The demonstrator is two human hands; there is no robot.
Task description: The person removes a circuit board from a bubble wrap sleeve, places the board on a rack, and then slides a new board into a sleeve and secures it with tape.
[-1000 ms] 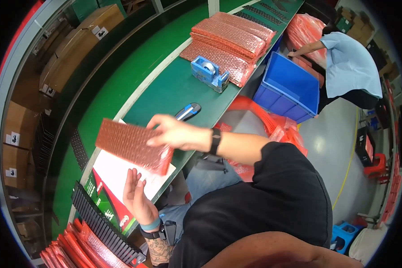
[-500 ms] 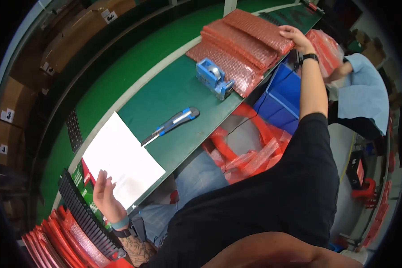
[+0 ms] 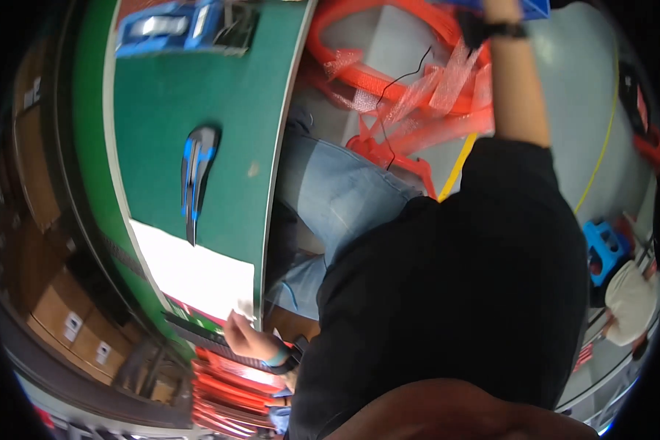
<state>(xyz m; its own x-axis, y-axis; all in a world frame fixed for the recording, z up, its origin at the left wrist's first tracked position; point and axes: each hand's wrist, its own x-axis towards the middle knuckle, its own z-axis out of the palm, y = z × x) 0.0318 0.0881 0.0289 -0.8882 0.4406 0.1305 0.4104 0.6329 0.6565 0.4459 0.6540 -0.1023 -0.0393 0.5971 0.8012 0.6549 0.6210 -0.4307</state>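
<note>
My left hand point(image 3: 248, 337) is at the near corner of a white sheet point(image 3: 198, 264) on the green table. Its fingers look curled together, and a small whitish blur shows at their tips; I cannot make out what it is. Only the wrist end of my right hand point(image 3: 501, 9) shows at the top edge, beside a blue bin point(image 3: 537, 7); its fingers are out of view. A black and blue utility knife point(image 3: 198, 172) lies on the table, its tip reaching the sheet. Beyond it stands a blue tape dispenser point(image 3: 170, 29).
Red bubble-wrap bags point(image 3: 231, 392) stand below my left hand, beside a black slotted strip point(image 3: 202, 336). Red strips and wrap point(image 3: 433, 92) lie on the floor right of the table edge, with a black cord point(image 3: 383, 110) across them. Another person point(image 3: 631, 301) is at far right.
The view has turned, and the red bubble-wrap stack my right hand touched is now almost wholly out of frame. My left hand's fingers, apart before, are now curled in.
</note>
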